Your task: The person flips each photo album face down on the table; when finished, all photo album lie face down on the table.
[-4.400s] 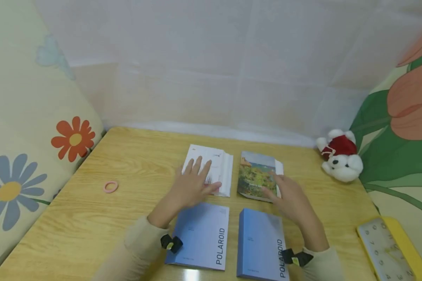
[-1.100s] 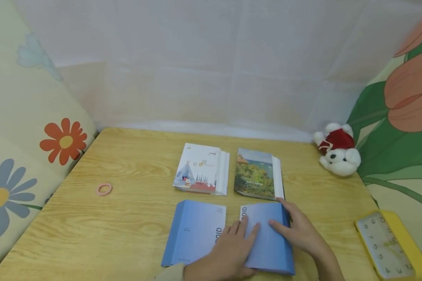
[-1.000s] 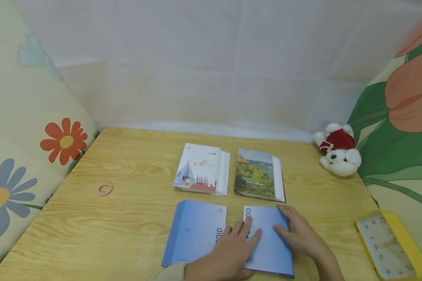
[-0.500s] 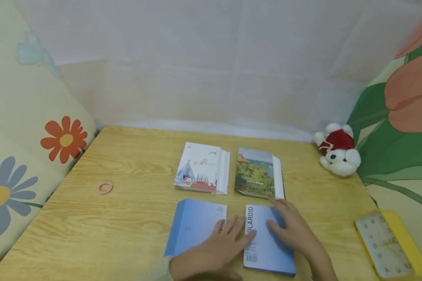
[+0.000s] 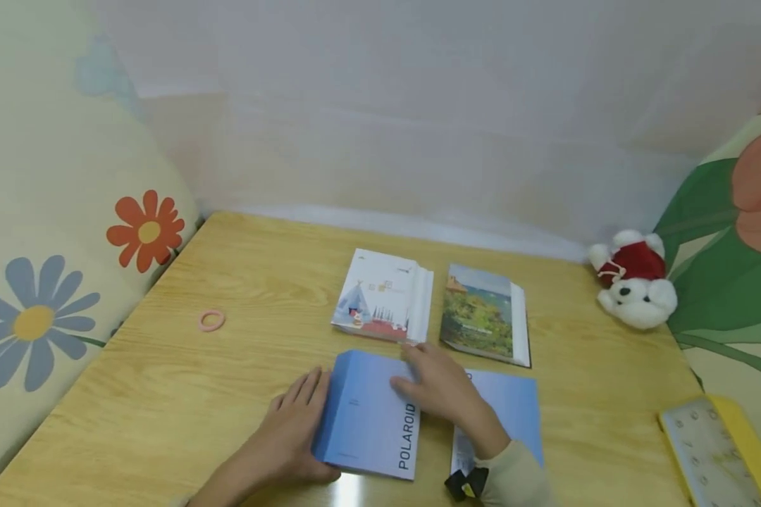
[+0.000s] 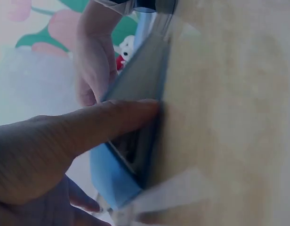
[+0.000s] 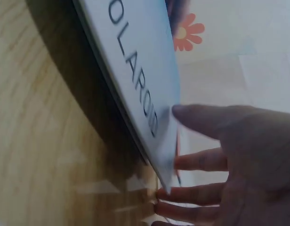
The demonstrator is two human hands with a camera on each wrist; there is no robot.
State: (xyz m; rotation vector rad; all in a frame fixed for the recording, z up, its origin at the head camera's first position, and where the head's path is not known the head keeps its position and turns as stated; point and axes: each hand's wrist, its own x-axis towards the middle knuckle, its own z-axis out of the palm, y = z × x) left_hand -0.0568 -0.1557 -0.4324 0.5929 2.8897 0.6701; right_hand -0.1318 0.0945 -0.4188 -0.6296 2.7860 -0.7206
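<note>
Two blue albums lettered POLAROID lie side by side at the front of the table. My left hand (image 5: pixel 294 429) lies along the spine of the left blue album (image 5: pixel 374 422), fingers straight, thumb at its lower edge. In the left wrist view that thumb (image 6: pixel 121 115) reaches across the page edges. At the album's top right corner is my right hand (image 5: pixel 444 387), its thumb (image 7: pixel 192 115) touching the cover and its extended fingers just past the top edge. My right forearm partly covers the right blue album (image 5: pixel 510 405), which lies barcode side up.
Behind them lie a white album with a tent picture (image 5: pixel 380 292) and a landscape album (image 5: pixel 478 306). A pink ring (image 5: pixel 212 320) is at the left. A white plush dog (image 5: pixel 637 289) and a yellow clock (image 5: pixel 729 451) stand at the right edge.
The right blue album was turned over to its barcode side. Both hands have since moved left to the left blue album. The head view has shifted slightly.
</note>
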